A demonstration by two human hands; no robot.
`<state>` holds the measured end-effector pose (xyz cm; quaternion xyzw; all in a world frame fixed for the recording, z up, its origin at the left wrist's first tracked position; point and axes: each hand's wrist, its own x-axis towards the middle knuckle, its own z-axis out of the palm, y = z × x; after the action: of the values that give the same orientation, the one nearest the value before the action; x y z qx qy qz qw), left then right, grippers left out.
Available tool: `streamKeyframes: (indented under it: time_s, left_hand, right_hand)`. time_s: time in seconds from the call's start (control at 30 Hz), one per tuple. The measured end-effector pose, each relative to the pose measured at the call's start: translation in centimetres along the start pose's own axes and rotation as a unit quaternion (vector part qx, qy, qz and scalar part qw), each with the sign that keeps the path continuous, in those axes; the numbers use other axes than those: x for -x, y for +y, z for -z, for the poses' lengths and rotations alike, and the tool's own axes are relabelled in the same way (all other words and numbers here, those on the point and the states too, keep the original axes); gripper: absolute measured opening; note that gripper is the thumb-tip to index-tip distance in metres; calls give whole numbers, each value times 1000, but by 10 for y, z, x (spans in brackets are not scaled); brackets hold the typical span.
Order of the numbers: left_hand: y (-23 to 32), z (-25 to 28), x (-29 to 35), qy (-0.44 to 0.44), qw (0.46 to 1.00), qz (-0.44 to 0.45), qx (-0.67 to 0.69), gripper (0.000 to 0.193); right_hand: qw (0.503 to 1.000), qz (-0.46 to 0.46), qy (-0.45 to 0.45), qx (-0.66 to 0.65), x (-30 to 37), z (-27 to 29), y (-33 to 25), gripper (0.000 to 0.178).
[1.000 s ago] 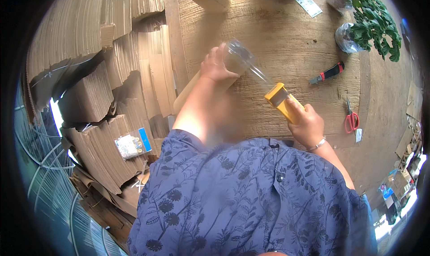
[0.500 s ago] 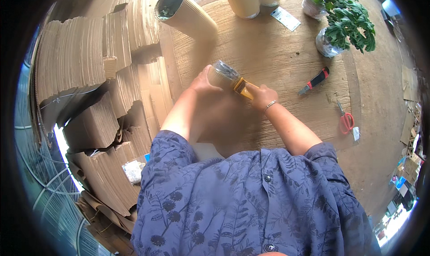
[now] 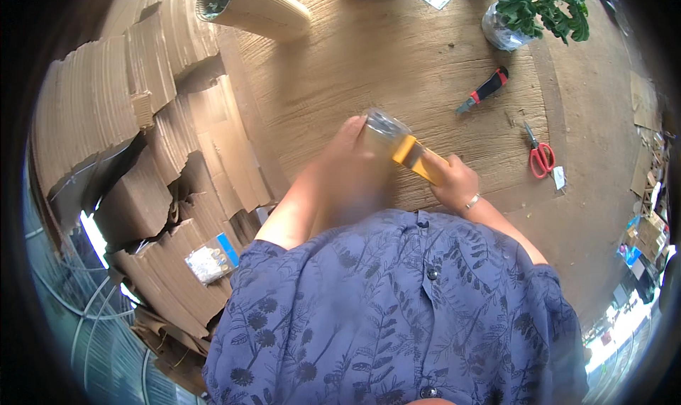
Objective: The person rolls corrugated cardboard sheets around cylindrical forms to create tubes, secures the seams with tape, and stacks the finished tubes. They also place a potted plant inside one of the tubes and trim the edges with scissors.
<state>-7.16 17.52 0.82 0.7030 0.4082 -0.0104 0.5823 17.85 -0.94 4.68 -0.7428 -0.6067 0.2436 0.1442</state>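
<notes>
1. Wooden worktable (image 3: 397,57), rough grain, fills the upper middle of the view; the hands work over its near part.
2. Cardboard: stacks of flattened corrugated sheets (image 3: 106,121) run along the left side of the table and down to the lower left.
3. Cardboard tube (image 3: 252,6) lies on its side at the top, open end facing left, well apart from the hands.
4. Potted plant (image 3: 539,8) stands at top right, green leaves over a wrapped pot.
5. Left hand (image 3: 347,150) is wrapped around a clear plastic bottle (image 3: 383,132), fingers closed on it. The bottle is tilted, over the table centre.
6. Right hand (image 3: 454,185) is closed around a yellow utility knife (image 3: 418,160); the knife's front end meets the bottle. Blade itself too small to tell.
7. Small clear bag (image 3: 209,263) of pale parts with a blue edge sits on the cardboard at lower left.
8. Red-and-black utility knife (image 3: 486,89) lies on the table right of the hands, well apart.
9. Red-handled scissors (image 3: 540,155) lie further right, near the table edge.
</notes>
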Motion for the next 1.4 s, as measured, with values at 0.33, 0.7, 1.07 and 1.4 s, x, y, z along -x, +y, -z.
streamKeyframes:
  time_s: [0.33,0.7,1.07,1.4]
  left_hand:
    - [10,-7,5,249,874,-66,-413,101]
    - [-31,56,-18,118,991,55,-34,116]
    - [-49,94,-35,23,975,171,139,112]
    - [41,3,-9,87,946,-6,-313,102]
  right_hand:
    - [990,83,-110,-38,-72,89,-91,60]
    - [995,52,-55,68,-4,57,-8,63]
    - [956,-19,-275,100,-147,-20,-72,34]
    - [992,-107,-64,37,7,51,41,64]
